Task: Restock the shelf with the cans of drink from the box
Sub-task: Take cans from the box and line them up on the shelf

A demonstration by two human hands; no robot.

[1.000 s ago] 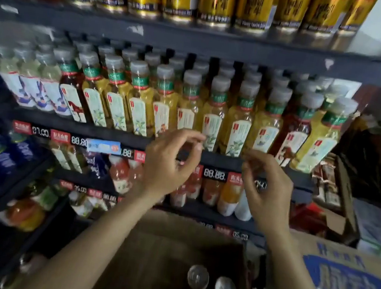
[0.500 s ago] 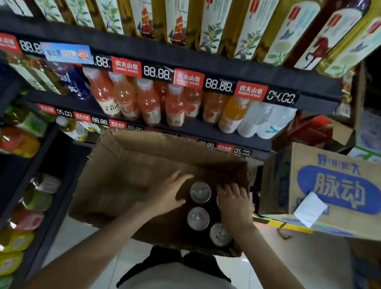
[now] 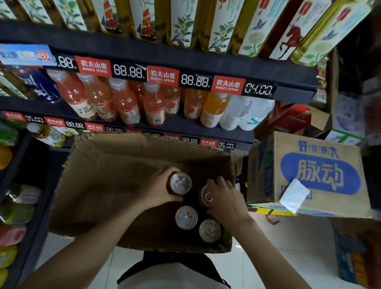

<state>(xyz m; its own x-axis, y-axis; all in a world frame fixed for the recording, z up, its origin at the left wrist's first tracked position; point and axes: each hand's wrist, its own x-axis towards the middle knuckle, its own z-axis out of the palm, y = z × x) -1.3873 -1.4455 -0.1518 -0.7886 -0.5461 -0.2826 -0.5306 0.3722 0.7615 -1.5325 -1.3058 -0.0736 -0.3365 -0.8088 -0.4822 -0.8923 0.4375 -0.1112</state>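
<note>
An open brown cardboard box (image 3: 106,181) sits in front of me below the shelves. Inside it my left hand (image 3: 155,192) grips a can with a silver top (image 3: 180,183), fingers curled round its side. My right hand (image 3: 225,202) grips a second can (image 3: 207,195) beside it. Two more cans stand upright in the box, one (image 3: 186,217) just below my hands and one (image 3: 210,230) to its right. Both held cans are still within the box walls.
Dark shelves (image 3: 148,51) hold tall tea bottles above and orange drink bottles (image 3: 122,100) lower down. A closed carton with blue print (image 3: 312,176) stands to the right. More boxes (image 3: 364,257) sit on the white floor at right. Bottles fill the left rack (image 3: 3,216).
A second ago both hands were up at the tea-bottle shelf. They dropped into the box, and each now grips a can; the cans have lifted slightly from their row.
</note>
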